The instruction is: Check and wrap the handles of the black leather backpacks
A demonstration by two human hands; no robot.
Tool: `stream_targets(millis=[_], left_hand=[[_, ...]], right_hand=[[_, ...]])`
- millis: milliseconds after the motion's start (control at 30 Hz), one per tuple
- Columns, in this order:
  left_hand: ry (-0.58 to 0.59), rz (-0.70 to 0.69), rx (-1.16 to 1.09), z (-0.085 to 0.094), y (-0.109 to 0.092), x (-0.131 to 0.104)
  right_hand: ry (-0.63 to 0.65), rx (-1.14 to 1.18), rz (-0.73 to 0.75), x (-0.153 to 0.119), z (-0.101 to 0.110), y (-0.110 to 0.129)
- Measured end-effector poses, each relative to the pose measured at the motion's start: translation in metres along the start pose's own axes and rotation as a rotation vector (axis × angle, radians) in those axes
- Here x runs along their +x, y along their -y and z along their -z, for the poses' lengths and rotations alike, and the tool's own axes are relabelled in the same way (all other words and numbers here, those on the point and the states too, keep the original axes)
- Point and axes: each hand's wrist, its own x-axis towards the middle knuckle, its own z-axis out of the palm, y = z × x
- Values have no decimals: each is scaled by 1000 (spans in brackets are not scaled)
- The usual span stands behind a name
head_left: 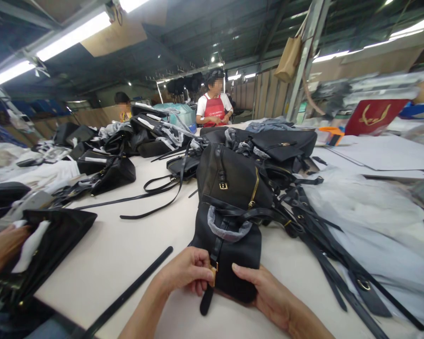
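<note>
Black and smooth, the flap (pixel 240 263) of a bag (pixel 236 188) lies between the two hands, near the front edge of the tabletop (pixel 151 263): the left hand (pixel 189 268) pinches a small tan piece (pixel 212 277) between thumb and fingertips, right at a gold buckle (pixel 216 266), while the right hand (pixel 268 289) grips the flap's far edge, thumb on top and fingers mostly hidden underneath. Above the buckle runs a strap (pixel 217 247), and below the left hand pokes a loose strap end (pixel 207 301); whether the two are one piece I cannot tell. Just beyond is a handle (pixel 229 234) wrapped in clear plastic, then the bag's body with its gold zip (pixel 255 188) and an upper buckle (pixel 223 186). As I judge it, the wrapping and the upper buckle look done, while the buckle at the left hand looks unfinished. Further out, a long strap (pixel 137 282) lies to the left, a heap of straps (pixel 314 235) to the right, and more black bags (pixel 109 174) beyond; at far left a co-worker's hand (pixel 7 249) reaches to another bag (pixel 67 230), and across the tabletop stands a person in a red apron (pixel 214 110)
</note>
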Motion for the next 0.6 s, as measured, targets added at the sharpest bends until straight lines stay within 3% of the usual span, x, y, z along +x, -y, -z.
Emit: stream_targets(millis=[233,433,600], left_hand=[[-19,9,42,-5,2,-9],[-353,-100,342,-29,-9,-8],[-216,-22,279,-27,-10,-5]], right_hand=[[-38,8,-26,2,2,-1],[-20,71,-27,3,6,-1],[5,136,-37,2,5,2]])
